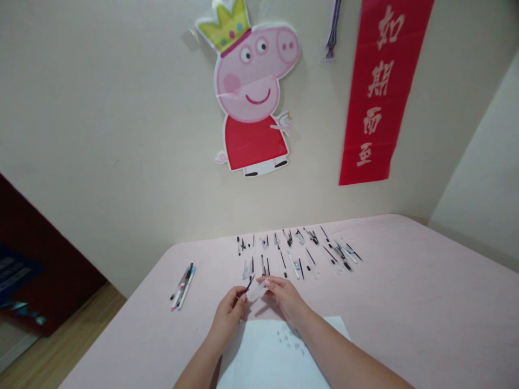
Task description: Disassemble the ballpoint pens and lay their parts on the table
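Note:
My left hand (227,312) pinches a thin dark pen refill (249,284) between thumb and fingers, its tip pointing up and away. Facing it, my right hand (286,298) is closed on clear, whitish pen barrel parts (257,290). These parts lie between the two hands; how many there are I cannot tell. Both hands hover over the near middle of the table, just past the far edge of a white sheet of paper (259,359). Small grey marks or bits (290,339) show on the sheet beside my right forearm.
Beyond my hands, pen parts (298,265) lie in two rows: dark refills, clear barrels and caps. A bundle of several pens (184,286) rests at the left. Behind the pink-covered table (405,302) stands a wall with a pig cutout (255,140) and a red banner (383,124).

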`<action>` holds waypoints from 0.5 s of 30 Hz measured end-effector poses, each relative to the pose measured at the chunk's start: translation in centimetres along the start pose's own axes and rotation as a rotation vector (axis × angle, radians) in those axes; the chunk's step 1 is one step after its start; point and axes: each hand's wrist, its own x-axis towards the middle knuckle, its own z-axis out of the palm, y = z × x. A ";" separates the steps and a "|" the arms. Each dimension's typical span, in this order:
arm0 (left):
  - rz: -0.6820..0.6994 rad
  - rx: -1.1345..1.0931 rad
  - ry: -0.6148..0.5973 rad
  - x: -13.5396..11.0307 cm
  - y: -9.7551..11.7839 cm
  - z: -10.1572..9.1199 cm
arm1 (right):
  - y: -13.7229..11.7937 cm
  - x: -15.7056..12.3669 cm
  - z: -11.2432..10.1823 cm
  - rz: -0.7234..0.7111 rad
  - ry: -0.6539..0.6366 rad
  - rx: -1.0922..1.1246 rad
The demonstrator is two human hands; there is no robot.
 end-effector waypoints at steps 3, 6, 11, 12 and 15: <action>-0.044 -0.105 -0.039 -0.2 0.6 0.3 | -0.3 -0.9 0.4 0.113 -0.175 -0.064; 0.000 -0.124 -0.085 -0.3 0.7 0.5 | -0.9 -1.5 0.7 0.057 -0.276 -0.102; -0.018 -0.166 -0.114 0.0 -0.2 0.8 | -1.0 -1.3 0.8 0.039 -0.241 -0.073; -0.024 -0.162 -0.123 0.1 -0.5 0.8 | -0.9 -1.2 0.7 0.048 -0.211 -0.065; -0.022 -0.035 -0.111 0.2 -0.9 0.3 | -0.4 -0.5 0.3 0.002 -0.082 -0.046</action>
